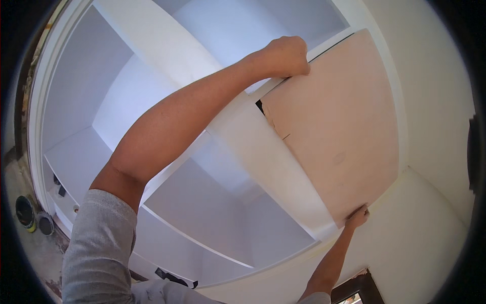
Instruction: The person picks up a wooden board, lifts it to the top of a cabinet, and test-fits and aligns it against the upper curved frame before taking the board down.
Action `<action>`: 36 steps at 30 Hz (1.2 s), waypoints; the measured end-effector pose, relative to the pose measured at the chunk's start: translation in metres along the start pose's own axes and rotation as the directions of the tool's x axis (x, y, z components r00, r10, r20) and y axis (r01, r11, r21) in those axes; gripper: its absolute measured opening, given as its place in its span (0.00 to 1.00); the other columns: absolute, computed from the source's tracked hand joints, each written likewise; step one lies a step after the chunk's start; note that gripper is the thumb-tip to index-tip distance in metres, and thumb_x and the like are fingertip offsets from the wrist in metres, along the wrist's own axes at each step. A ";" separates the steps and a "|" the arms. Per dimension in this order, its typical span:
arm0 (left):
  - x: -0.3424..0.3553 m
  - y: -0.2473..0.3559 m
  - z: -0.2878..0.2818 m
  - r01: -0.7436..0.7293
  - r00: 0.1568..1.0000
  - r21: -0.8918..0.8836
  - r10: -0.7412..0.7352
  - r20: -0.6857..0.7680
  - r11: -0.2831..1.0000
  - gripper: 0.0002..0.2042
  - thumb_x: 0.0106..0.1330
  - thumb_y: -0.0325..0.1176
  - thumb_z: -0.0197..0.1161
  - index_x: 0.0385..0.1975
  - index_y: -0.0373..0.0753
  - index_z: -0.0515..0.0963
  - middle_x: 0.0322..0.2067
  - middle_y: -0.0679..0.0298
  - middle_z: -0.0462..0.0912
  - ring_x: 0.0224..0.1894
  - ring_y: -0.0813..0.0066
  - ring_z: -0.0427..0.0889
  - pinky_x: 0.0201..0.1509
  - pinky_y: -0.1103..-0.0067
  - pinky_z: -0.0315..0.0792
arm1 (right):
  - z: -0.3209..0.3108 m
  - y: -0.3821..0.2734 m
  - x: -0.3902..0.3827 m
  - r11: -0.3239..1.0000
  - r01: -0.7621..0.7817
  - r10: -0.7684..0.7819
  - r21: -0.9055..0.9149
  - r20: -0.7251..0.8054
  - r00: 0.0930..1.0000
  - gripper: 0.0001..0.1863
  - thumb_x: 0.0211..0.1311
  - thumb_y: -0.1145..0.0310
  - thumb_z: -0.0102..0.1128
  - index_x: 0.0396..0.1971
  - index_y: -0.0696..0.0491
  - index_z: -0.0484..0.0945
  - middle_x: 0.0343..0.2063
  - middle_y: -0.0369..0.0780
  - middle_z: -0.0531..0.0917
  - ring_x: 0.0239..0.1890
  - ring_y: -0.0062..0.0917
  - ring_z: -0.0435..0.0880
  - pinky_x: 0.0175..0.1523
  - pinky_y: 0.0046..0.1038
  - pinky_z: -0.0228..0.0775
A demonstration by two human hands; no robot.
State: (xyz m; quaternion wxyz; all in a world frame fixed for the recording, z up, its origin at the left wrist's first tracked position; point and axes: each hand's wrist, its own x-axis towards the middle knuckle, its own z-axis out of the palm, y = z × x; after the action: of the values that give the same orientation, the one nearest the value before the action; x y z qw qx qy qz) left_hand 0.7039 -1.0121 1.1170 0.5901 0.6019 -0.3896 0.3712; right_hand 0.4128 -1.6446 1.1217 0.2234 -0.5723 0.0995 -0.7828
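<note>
A thin, pinkish-brown plywood panel fills an opening on the right side of a white built-in cabinet. My left hand is closed at the panel's upper left edge, its thumb side against the board and the other fingers hidden. Down at the lower right corner, my right hand has its fingers curled at the panel's edge. A dark slim patch beside those fingers could be a gap or a shadow; I cannot tell which. Along the panel's left edge there is a rough, chipped stretch with a dark gap at its upper corner.
Open white compartments with a shelf divider lie left of the panel. A cream wall borders the cabinet on the right. Small dark-topped tubs stand on the floor at far left. A dark frame shows at the bottom right.
</note>
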 end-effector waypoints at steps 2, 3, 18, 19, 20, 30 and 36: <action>-0.008 -0.006 0.003 0.001 1.000 0.054 0.001 -0.031 0.999 0.13 0.54 0.38 0.66 0.26 0.32 0.78 0.23 0.55 0.82 0.26 0.64 0.82 0.33 0.68 0.75 | 0.013 0.003 -0.022 0.999 -0.014 0.014 -0.035 0.005 1.000 0.32 0.70 0.47 0.61 0.48 0.68 0.76 0.42 0.47 0.82 0.42 0.31 0.82 0.46 0.34 0.77; -0.013 -0.009 0.003 -0.012 0.996 0.093 0.020 -0.083 0.996 0.13 0.54 0.38 0.67 0.24 0.32 0.78 0.21 0.57 0.81 0.25 0.67 0.81 0.32 0.70 0.75 | 0.021 -0.001 -0.031 0.998 0.002 -0.001 -0.061 0.004 1.000 0.32 0.70 0.47 0.61 0.48 0.67 0.76 0.43 0.46 0.82 0.42 0.31 0.82 0.46 0.34 0.77; -0.019 -0.005 0.019 -0.065 0.971 0.049 0.075 -0.228 0.997 0.11 0.56 0.36 0.68 0.23 0.33 0.78 0.21 0.56 0.81 0.24 0.67 0.80 0.30 0.70 0.74 | 0.010 -0.012 -0.030 0.989 0.093 -0.099 -0.113 -0.055 0.994 0.33 0.70 0.45 0.60 0.47 0.67 0.77 0.42 0.48 0.82 0.42 0.34 0.82 0.48 0.35 0.76; -0.022 -0.004 0.019 -0.041 0.965 0.024 0.046 -0.258 0.999 0.12 0.56 0.37 0.68 0.22 0.34 0.78 0.22 0.56 0.82 0.25 0.65 0.80 0.32 0.70 0.74 | 0.011 -0.011 -0.029 0.990 0.079 -0.085 -0.115 -0.052 0.995 0.32 0.70 0.45 0.60 0.46 0.67 0.77 0.40 0.47 0.82 0.41 0.34 0.82 0.48 0.35 0.76; -0.024 -0.002 0.020 -0.050 0.960 0.022 0.054 -0.273 0.998 0.12 0.56 0.37 0.68 0.22 0.34 0.78 0.22 0.56 0.82 0.25 0.65 0.80 0.32 0.70 0.74 | 0.011 -0.011 -0.028 0.990 0.092 -0.098 -0.104 -0.055 0.994 0.32 0.70 0.45 0.60 0.46 0.67 0.77 0.40 0.47 0.82 0.41 0.34 0.82 0.48 0.35 0.76; -0.030 -0.005 0.018 0.013 0.965 -0.026 -0.020 -0.260 1.000 0.10 0.59 0.36 0.65 0.35 0.37 0.80 0.31 0.54 0.85 0.35 0.57 0.83 0.40 0.66 0.76 | 0.017 0.009 -0.011 0.996 -0.038 0.032 0.084 0.069 0.997 0.28 0.71 0.51 0.62 0.47 0.67 0.74 0.39 0.44 0.81 0.39 0.27 0.80 0.43 0.30 0.76; -0.016 -0.016 0.031 -0.141 0.932 0.001 0.133 -0.338 0.990 0.11 0.61 0.37 0.65 0.38 0.38 0.81 0.23 0.58 0.82 0.26 0.68 0.79 0.36 0.72 0.74 | -0.001 0.024 0.008 0.991 -0.092 0.083 0.101 0.086 0.993 0.27 0.69 0.56 0.64 0.51 0.66 0.75 0.37 0.41 0.82 0.38 0.24 0.79 0.42 0.28 0.75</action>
State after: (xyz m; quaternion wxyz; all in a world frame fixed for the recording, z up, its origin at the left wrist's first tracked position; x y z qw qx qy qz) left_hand 0.7116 -1.0430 1.0951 0.6278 0.4939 -0.3282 0.5042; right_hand 0.4157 -1.6702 1.1186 0.2911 -0.5861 0.0740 -0.7525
